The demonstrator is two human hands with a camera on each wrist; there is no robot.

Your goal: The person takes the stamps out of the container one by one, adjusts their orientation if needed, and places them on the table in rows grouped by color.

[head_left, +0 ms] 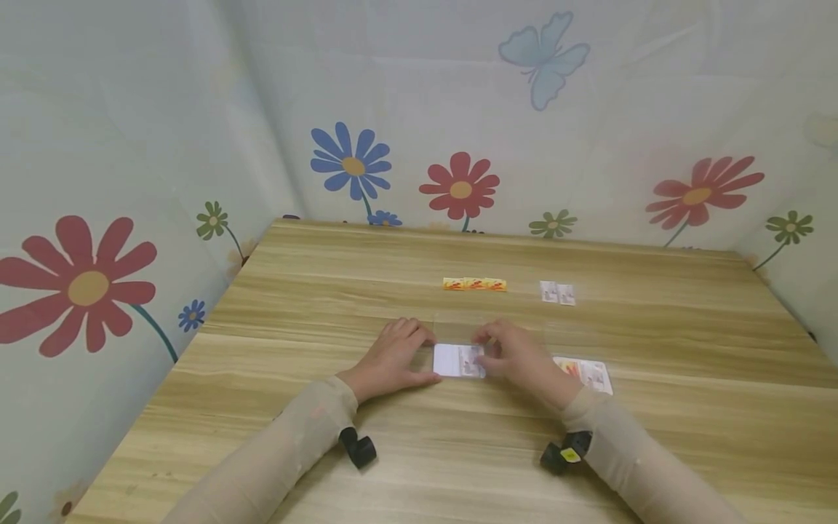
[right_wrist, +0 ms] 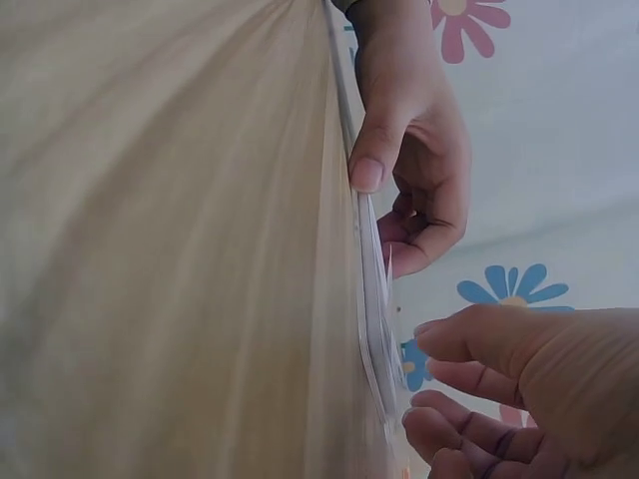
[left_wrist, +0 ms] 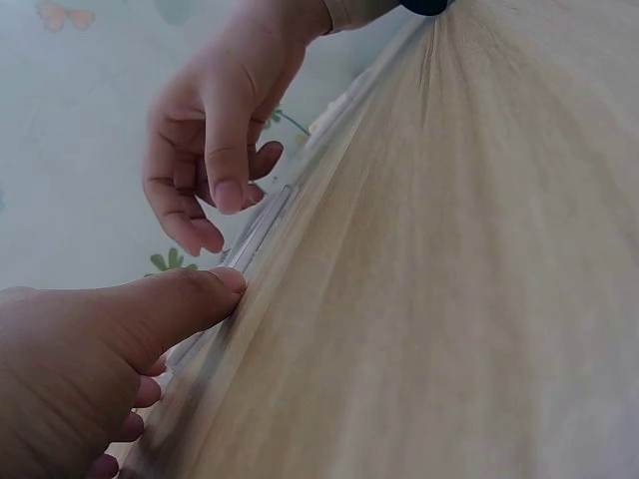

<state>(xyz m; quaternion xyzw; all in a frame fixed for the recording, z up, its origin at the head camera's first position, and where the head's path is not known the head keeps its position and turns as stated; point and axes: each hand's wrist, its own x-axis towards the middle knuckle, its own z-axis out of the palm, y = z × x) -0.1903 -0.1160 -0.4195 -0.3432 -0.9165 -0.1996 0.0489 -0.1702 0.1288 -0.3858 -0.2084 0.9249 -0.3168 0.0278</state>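
A shallow clear plastic case [head_left: 447, 361] lies on the table between the two hands, with a white inside and a small printed packet [head_left: 468, 359] at its right. My left hand [head_left: 393, 358] holds the case by its left end, thumb at the near corner and fingers at the far one. In the left wrist view that thumb [left_wrist: 215, 284] presses against the case's edge. My right hand [head_left: 524, 362] hovers over the case's right end, fingers loosely bent and apart. Nothing shows between them in the right wrist view, where the case [right_wrist: 371, 309] appears edge-on.
Another case [head_left: 597, 374], holding a red-yellow packet and a printed one, lies beside my right wrist. Farther back are a row of yellow-red packets [head_left: 474, 284] and two whitish printed packets [head_left: 557, 293]. Flowered cloth [head_left: 406, 109] hangs behind the wooden table [head_left: 340, 291].
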